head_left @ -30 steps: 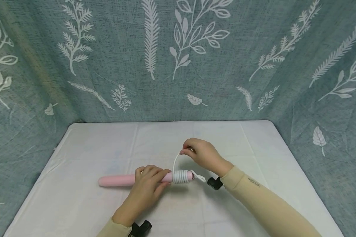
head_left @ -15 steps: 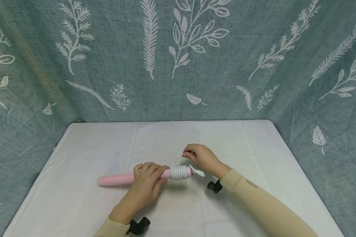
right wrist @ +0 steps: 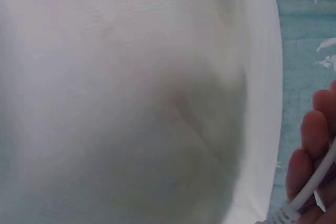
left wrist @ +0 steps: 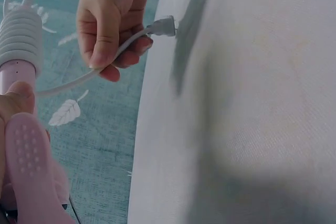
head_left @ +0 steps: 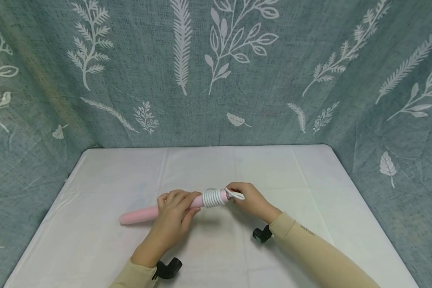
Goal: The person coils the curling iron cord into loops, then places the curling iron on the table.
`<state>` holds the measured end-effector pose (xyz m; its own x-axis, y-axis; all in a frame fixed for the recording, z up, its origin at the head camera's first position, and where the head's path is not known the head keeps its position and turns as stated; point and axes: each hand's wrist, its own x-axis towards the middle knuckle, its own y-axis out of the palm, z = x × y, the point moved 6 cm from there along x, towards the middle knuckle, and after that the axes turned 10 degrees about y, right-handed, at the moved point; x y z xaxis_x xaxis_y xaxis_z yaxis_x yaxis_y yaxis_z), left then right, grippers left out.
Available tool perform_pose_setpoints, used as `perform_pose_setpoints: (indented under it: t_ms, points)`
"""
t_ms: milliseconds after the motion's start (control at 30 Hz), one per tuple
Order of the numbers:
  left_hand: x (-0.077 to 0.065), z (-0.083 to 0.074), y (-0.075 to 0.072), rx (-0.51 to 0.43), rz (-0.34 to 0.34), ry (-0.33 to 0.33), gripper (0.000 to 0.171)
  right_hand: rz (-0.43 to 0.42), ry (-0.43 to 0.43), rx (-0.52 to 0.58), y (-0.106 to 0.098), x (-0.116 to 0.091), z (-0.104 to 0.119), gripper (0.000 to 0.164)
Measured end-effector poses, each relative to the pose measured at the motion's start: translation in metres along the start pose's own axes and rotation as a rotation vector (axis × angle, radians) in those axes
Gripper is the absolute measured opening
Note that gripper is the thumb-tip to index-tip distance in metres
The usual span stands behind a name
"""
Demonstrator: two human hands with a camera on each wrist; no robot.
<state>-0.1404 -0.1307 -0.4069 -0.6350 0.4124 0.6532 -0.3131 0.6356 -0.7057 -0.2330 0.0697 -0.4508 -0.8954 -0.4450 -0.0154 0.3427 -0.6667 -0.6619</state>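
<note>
My left hand (head_left: 172,218) grips a long pink hair iron (head_left: 138,216) round its middle. Its right end is tilted up, and white cord coils (head_left: 213,198) wrap it tightly there. In the left wrist view a pink lever with raised dots (left wrist: 26,150) shows near the thumb. My right hand (head_left: 251,202), just behind the wrapped end, pinches the loose cord tail (left wrist: 73,82) between thumb and fingers. A pale plug (left wrist: 164,26) sticks out past those fingers. A small cord loop (head_left: 236,195) hangs off the iron's tip. In the right wrist view the cord (right wrist: 315,177) crosses the fingers.
A white cloth covers the table (head_left: 291,172). Teal curtains (head_left: 201,120) with white leaf prints enclose its back and sides. Black wrist cameras (head_left: 169,269) are strapped under both wrists.
My right hand has come down and round behind the wrapped end, drawing the cord tail out of the head view. The left hand has shifted slightly up and left, tilting the wrapped end upward.
</note>
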Motion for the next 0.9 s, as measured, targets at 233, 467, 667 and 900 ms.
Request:
perform_pose_setpoints:
  t_ms: [233, 467, 667, 900]
  points:
    - [0.002, 0.003, -0.005, -0.02, -0.046, -0.023, 0.036, -0.003, 0.057, 0.035, 0.001, -0.002, -0.009, 0.012]
    - [0.007, 0.009, -0.014, -0.033, -0.143, -0.057, 0.038, 0.004, 0.073, 0.023, 0.002, -0.005, -0.012, 0.022]
    - [0.009, 0.017, -0.015, -0.018, -0.174, -0.132, 0.035, 0.047, 0.039, -0.01, 0.011, -0.011, -0.004, 0.02]
    - [0.01, 0.023, -0.014, 0.02, -0.177, -0.156, 0.036, 0.108, 0.014, -0.071, 0.027, -0.023, 0.009, 0.022]
